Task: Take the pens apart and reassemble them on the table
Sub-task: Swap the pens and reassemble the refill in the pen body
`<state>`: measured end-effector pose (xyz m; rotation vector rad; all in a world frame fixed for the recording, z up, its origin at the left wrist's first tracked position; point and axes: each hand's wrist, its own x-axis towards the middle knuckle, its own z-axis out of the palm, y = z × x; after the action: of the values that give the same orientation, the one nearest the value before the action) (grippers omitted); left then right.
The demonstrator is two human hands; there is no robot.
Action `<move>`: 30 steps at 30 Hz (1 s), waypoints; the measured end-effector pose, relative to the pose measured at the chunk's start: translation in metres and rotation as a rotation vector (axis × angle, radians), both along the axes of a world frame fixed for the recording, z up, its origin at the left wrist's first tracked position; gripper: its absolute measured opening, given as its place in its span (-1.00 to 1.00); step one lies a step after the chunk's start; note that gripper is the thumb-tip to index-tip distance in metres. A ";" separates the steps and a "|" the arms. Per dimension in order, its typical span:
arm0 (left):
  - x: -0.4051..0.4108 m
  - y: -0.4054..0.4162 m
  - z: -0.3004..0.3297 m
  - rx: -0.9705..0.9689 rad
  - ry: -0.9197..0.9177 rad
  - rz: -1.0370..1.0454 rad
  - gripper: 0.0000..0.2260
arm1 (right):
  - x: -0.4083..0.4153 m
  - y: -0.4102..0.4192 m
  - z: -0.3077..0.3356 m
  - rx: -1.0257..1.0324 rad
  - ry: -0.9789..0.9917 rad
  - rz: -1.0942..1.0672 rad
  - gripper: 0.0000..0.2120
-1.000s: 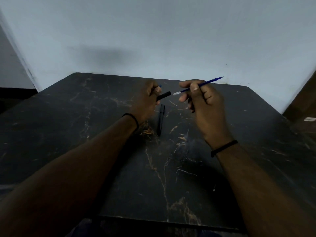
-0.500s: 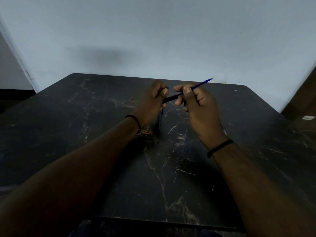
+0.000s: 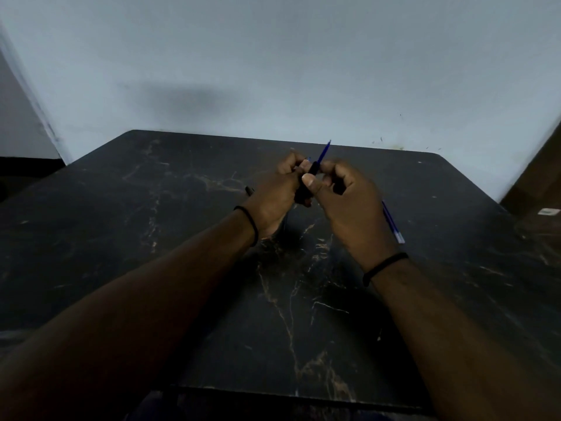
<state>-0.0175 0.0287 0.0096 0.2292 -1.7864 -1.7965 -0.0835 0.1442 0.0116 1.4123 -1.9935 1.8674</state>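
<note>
Both hands meet above the middle of the dark marble table. My left hand and my right hand grip a short black pen barrel between them. A blue refill sticks up and away out of the barrel's far end. A second blue refill with a pale tip lies on the table just right of my right hand. A black pen part shows on the table behind my left wrist, mostly hidden. Another dark pen piece lies under the hands, barely visible.
The table's far edge meets a pale wall. A brown surface with a small white tag sits beyond the right edge. The near table edge runs along the bottom.
The right hand brought the blue refill to the barrel in the left hand and slid it in. The hands closed together and the refill now points up and away.
</note>
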 end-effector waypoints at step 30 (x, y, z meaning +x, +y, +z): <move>0.012 -0.024 0.004 0.396 0.172 0.340 -0.87 | 0.004 0.009 -0.002 0.343 0.032 -0.047 -0.79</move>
<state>-0.0053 0.0043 0.0138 0.4869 -1.1801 -1.8380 -0.0798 0.1531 0.0091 1.4405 -2.3949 1.5257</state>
